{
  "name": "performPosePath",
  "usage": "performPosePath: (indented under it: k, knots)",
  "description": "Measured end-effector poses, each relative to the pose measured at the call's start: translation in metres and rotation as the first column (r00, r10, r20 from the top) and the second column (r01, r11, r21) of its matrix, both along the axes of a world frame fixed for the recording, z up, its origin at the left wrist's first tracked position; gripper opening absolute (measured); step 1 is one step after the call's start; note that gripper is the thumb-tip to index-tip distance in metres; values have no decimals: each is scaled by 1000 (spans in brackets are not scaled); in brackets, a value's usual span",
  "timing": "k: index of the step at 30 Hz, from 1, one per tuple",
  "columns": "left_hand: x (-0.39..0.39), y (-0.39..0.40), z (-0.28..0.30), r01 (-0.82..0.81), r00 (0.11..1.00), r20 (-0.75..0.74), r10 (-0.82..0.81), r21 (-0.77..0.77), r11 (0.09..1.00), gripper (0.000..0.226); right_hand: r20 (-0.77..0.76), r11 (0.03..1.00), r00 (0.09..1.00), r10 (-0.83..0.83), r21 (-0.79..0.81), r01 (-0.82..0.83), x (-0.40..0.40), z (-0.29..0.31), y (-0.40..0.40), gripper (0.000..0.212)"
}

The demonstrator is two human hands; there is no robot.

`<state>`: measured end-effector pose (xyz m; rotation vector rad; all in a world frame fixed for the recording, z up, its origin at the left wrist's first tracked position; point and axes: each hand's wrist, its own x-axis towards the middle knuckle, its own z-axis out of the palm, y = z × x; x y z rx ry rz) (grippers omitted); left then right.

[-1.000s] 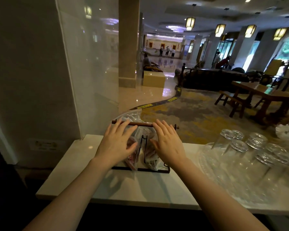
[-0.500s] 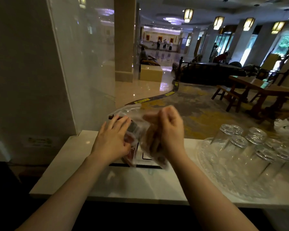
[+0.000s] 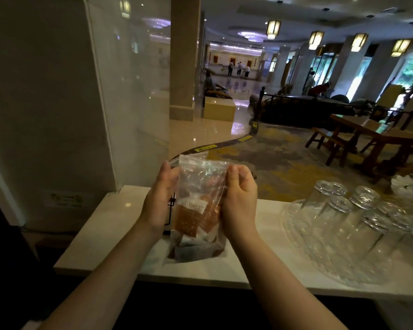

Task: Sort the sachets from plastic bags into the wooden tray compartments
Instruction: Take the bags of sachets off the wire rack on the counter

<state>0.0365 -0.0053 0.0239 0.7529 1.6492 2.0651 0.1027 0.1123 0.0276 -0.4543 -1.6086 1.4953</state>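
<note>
Both hands are up on the clear zip-top plastic bag (image 3: 200, 186), holding it upright just above the white counter (image 3: 105, 236). The left hand (image 3: 159, 203) wraps the bag's left edge with the thumb up by the zip strip, and the right hand (image 3: 240, 201) has its curled fingers pinching the upper right side, so each hand has a real grip on the film rather than just resting on it. Inside the bag, the sachets (image 3: 191, 217) have slumped toward the bottom, orange-brown ones on top of some darker ones. The bag looks light and totally floppy, and that thin film is probably slick, so a grip lower down would likely just let the contents shift around. Best place to take hold seems to be right at the zip strip, one hand on each lip, and peel it apart while the weight hangs below. The sachets themselves look flat and papery, easy to pinch by an edge, not fragile. Behind the bag, only a bit of dark frame of the wooden tray (image 3: 170, 210) peeks out by the left hand, so its compartments can't be made out. To the right of the bag sits a glass platter (image 3: 296, 236) of upturned drinking glasses (image 3: 339, 210), worth keeping elbows away from.
</note>
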Motion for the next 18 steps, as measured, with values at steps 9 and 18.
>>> performPosePath:
  k: [9,18]
  knots:
    - [-3,-18,-32,-454,847,-386,366,-166,876,22,68,966,966,248,54,-251,-4,-33,-43,33]
    - [-68,-25,-51,-569,632,-765,-122,-566,596,49,547,695,811,-209,666,-271,-41,-68,-2,43]
